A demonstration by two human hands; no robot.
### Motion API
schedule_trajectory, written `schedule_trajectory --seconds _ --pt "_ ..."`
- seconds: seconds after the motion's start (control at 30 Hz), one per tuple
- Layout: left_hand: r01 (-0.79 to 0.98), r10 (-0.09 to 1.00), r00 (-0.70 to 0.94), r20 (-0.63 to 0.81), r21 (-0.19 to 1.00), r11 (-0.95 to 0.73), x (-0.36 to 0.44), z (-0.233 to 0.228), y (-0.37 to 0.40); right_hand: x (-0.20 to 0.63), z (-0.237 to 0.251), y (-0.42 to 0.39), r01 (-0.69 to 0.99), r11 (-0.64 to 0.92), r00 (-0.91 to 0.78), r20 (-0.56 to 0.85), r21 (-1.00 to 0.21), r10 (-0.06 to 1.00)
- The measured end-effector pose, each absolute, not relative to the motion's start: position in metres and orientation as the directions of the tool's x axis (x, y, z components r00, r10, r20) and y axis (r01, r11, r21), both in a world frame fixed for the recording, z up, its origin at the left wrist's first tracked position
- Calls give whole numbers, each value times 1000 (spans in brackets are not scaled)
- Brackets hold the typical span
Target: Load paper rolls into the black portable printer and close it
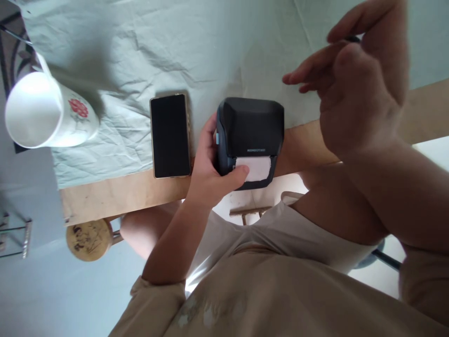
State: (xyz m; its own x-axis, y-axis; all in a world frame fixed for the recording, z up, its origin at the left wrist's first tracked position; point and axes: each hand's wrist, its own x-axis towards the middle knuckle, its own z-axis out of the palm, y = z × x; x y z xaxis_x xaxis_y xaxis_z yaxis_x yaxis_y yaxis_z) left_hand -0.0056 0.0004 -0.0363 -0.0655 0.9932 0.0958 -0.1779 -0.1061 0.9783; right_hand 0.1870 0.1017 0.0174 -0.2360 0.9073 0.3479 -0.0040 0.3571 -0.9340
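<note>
My left hand (206,174) grips a small black label printer (250,125) by its left side at the table's near edge. Its thumb lies on the white paper (259,168) that sticks out of the printer's slot. My right hand (358,93) is raised close to the camera, above and to the right of the printer and not touching it. Its fingers are loosely curled. A small dark bit shows at the fingertips, and I cannot tell what it is.
A black phone (170,135) lies face up just left of the printer. A white cup (42,110) with a red flower stands at the far left. A creased pale cloth (175,47) covers the wooden table (115,196). A round stool (89,238) stands below the table edge.
</note>
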Motion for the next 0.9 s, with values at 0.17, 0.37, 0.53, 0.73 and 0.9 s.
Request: schedule_trajectory --seconds 0.17,0.37,0.53,0.73,0.9 --pt "-221 995 -65 72 972 -85 -4 -31 -1 187 5 102 101 267 -518 179 -958 836" --pt "-247 998 -40 46 968 -54 -4 -27 -2 190 8 98 287 413 -716 93 -865 692" --pt "-301 997 -10 73 951 -72 -6 -29 -2 189 9 100 288 378 -718 62 -880 693" --pt "-271 997 -13 74 960 -75 -5 -32 -2 188 11 96 288 360 -715 51 -887 697" --pt "-252 988 1 151 957 -146 -9 -38 -2 183 16 88 195 372 -722 124 -908 681"
